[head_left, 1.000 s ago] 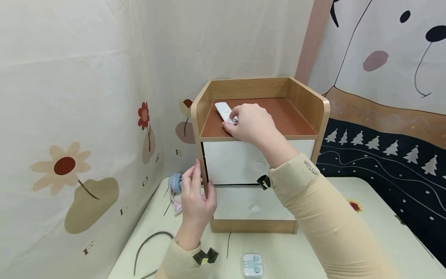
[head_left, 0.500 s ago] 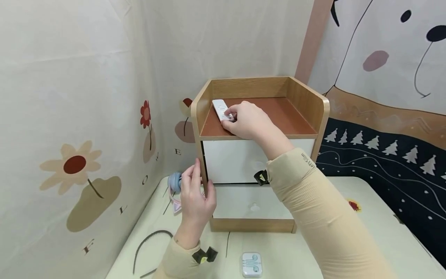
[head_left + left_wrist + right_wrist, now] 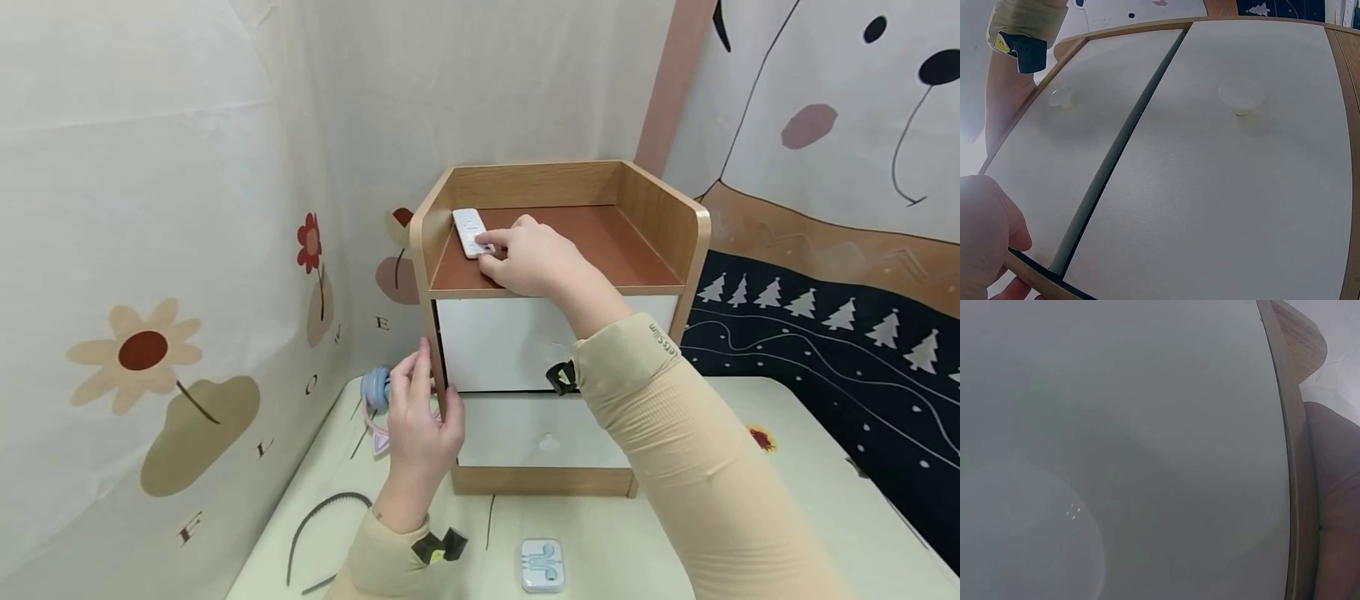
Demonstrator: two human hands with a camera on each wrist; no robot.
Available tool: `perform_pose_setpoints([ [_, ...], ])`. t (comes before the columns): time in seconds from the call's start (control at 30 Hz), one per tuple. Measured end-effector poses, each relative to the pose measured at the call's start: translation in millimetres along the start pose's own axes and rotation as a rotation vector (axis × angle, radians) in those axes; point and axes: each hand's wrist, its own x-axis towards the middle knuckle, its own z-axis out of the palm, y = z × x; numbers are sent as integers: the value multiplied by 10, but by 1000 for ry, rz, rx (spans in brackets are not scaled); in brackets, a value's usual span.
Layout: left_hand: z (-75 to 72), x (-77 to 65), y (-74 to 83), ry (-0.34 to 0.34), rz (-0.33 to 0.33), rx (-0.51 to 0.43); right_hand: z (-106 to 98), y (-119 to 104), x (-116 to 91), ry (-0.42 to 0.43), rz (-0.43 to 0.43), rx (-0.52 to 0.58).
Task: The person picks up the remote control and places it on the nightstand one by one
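Note:
A white remote control (image 3: 468, 229) lies at the left side of the brown top shelf (image 3: 585, 242) of a small wooden cabinet (image 3: 543, 481). My right hand (image 3: 536, 258) pinches the near end of the remote between thumb and fingers. Low on the cabinet's left side, my left hand (image 3: 418, 437) grips the side panel, thumb at the front edge and fingers along the outer face. The left wrist view shows that thumb and two white drawer fronts (image 3: 1210, 187) with clear knobs (image 3: 1241, 97). In the right wrist view a drawer front fills most of the picture, hiding the remote.
Raised wooden walls (image 3: 536, 185) border the shelf at the back and sides. Boxed earphones (image 3: 542, 565) lie on the table in front of the cabinet. Blue headphones (image 3: 375, 389) sit behind my left hand, and a thin dark curved band (image 3: 322, 506) lies at front left.
My right hand has slid the remote back and to the left, toward the shelf's left wall. The left hand keeps its place on the side panel.

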Motion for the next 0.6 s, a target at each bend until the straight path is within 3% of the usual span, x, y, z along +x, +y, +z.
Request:
perform_pose_setpoints([
  [0.27, -7, 1, 17, -13, -4, -19, -9, 11, -34, -4, -3, 0],
  [0.6, -25, -33, 7, -12, 3, -26, 46, 29, -117, 70, -36, 27],
])
